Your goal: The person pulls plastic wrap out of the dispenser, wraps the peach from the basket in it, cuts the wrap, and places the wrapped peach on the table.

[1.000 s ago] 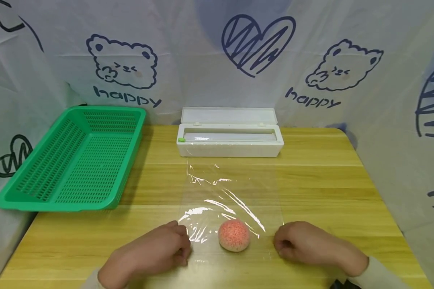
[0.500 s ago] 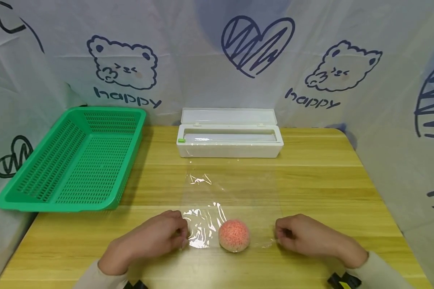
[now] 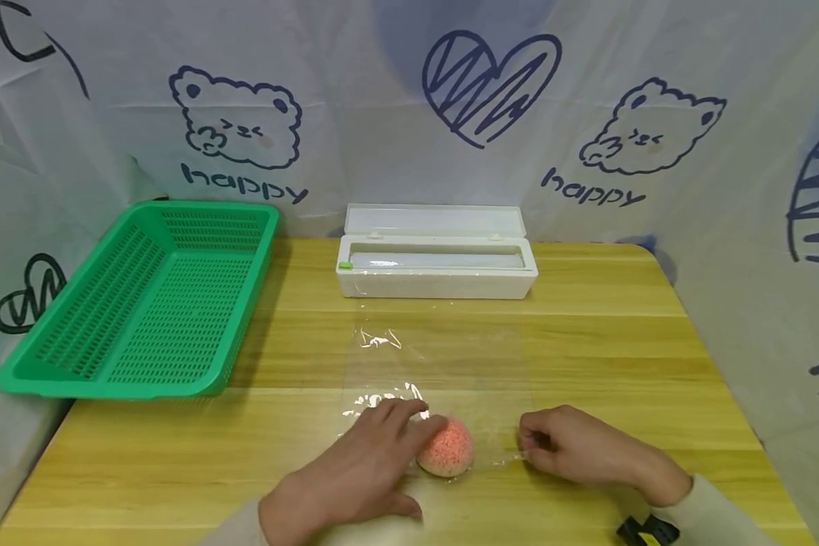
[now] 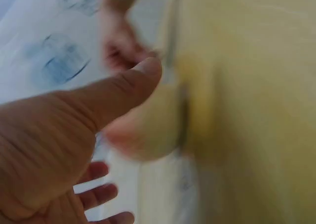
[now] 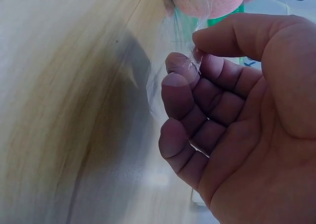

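Observation:
A round bun-like ball with a pink crumbly top (image 3: 448,449) sits near the table's front. Clear plastic wrap (image 3: 450,356) stretches from the white dispenser box (image 3: 437,285) to the ball; whether it passes over or under the ball, I cannot tell. My left hand (image 3: 358,474) is spread at the ball's left side, its fingers apart in the blurred left wrist view. At the wrap's right front corner, my right hand (image 3: 580,447) pinches the film (image 5: 157,80) between thumb and curled index finger.
A green plastic basket (image 3: 242,318) stands at the table's left. The dispenser's lid (image 3: 437,220) is raised at the back, against a white cloth backdrop (image 3: 362,91) with drawn bears and hearts. Wooden tabletop (image 3: 607,341) shows right of the wrap.
Both hands first held the wrap's front corners and lifted its front edge slightly. Since then my left hand has let go and moved right to the ball. The right hand keeps its hold.

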Available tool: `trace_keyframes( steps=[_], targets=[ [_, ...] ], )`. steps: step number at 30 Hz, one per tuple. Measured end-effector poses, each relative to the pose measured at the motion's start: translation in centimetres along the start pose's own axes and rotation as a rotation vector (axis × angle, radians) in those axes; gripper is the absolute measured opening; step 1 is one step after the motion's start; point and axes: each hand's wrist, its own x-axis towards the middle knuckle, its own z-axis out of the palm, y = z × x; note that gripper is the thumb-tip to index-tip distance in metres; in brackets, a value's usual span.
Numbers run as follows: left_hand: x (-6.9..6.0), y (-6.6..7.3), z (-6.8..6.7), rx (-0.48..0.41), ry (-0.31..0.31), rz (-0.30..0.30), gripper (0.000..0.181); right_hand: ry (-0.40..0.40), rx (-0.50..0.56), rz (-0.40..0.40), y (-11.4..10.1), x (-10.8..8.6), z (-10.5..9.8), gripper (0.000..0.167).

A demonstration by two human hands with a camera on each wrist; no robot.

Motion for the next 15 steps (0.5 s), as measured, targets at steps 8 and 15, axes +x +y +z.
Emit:
trace_keyframes(
  steps=[8,15],
  targets=[
    [2.4,0.6,1.9,-0.031,0.054,0.034,0.066,-0.003,0.015,0.021,0.0,-0.1,-0.4,0.018],
    [3.1,-0.2,0.9,-0.143,-0.065,-0.003,0.069,0.0,0.009,0.032,0.4,0.0,-0.6,0.018]
  ],
)
